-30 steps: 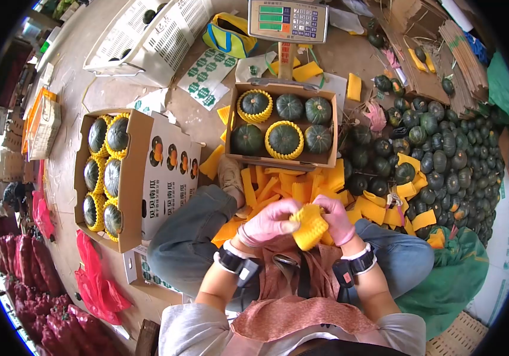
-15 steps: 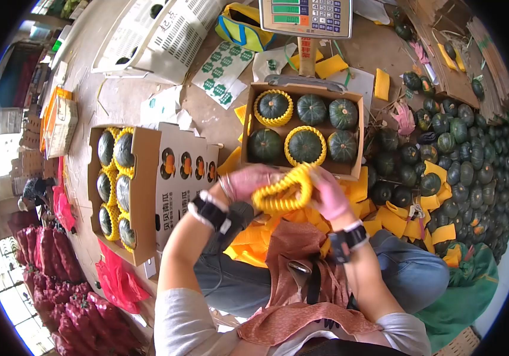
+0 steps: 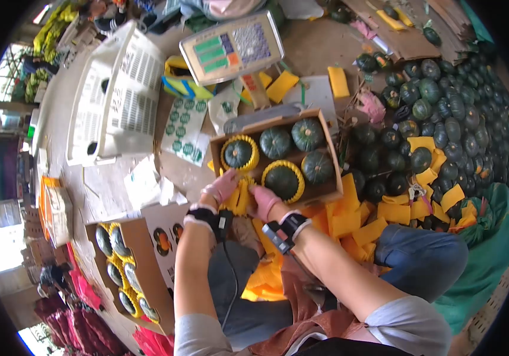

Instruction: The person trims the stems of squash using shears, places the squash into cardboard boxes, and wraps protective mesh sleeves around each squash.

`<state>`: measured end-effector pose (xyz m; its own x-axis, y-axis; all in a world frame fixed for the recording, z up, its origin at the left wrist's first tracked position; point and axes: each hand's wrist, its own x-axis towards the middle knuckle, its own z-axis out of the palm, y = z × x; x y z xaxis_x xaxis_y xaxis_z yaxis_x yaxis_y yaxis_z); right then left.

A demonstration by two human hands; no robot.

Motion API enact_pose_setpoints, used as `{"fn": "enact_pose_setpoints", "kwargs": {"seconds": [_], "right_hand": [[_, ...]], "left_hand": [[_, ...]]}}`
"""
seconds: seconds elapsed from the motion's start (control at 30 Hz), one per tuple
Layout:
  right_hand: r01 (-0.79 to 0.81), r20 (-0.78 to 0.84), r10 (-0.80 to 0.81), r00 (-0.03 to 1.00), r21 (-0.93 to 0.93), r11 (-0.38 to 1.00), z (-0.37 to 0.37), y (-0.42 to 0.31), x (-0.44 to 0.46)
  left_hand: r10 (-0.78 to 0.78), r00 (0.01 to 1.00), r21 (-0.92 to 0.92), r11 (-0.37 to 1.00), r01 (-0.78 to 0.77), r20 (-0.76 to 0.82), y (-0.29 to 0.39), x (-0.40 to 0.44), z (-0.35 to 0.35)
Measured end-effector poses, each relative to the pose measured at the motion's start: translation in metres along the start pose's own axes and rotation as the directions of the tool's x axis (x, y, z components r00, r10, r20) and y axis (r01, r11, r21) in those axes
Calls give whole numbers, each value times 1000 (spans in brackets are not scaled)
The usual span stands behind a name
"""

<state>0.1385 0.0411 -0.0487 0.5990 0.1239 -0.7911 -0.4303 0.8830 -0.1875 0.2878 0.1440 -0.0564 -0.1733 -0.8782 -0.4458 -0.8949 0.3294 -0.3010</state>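
Observation:
In pink gloves, my left hand (image 3: 223, 186) and my right hand (image 3: 263, 202) are closed on a yellow foam net (image 3: 239, 197) between them. They are at the lower left corner of an open cardboard box (image 3: 333, 160). The pumpkin that stood in that corner is hidden by the net and hands. Inside the box, one pumpkin (image 3: 238, 153) at the upper left and another (image 3: 282, 181) at the lower middle wear yellow nets. Bare green pumpkins (image 3: 276, 142) fill the other visible places.
A weighing scale display (image 3: 232, 47) stands behind the box. At left are a white crate (image 3: 132, 107) and a second box (image 3: 162, 285) of netted pumpkins. Loose pumpkins (image 3: 444, 107) are heaped at right, and flat yellow nets (image 3: 349, 222) lie by my legs.
The net was flat in my hands, then stretched open, and has moved forward and left to the box's lower left corner. My view has shifted and tilted.

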Motion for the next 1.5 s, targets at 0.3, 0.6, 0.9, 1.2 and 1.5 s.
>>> {"fn": "enact_pose_setpoints", "kwargs": {"seconds": [0.3, 0.6, 0.9, 1.2, 1.5], "right_hand": [[434, 8, -790, 614, -839, 328, -9, 9, -92], [405, 102, -833, 543, -901, 153, -62, -29, -103], [601, 11, -864, 504, -722, 342, -77, -83, -89], [469, 282, -841, 462, -883, -38, -70, -59, -124], [661, 560, -781, 279, -702, -267, -79, -78, -83]], "left_hand": [[-634, 713, -873, -485, -63, 300, 30, -9, -130], [-805, 521, -932, -360, -49, 284, 84, 53, -111], [-902, 433, -999, -20, -27, 6, 30, 103, -139], [-848, 503, -918, -319, -237, 165, 77, 51, -114], [-910, 405, -923, -229, -310, 89, 78, 51, -105]]}}
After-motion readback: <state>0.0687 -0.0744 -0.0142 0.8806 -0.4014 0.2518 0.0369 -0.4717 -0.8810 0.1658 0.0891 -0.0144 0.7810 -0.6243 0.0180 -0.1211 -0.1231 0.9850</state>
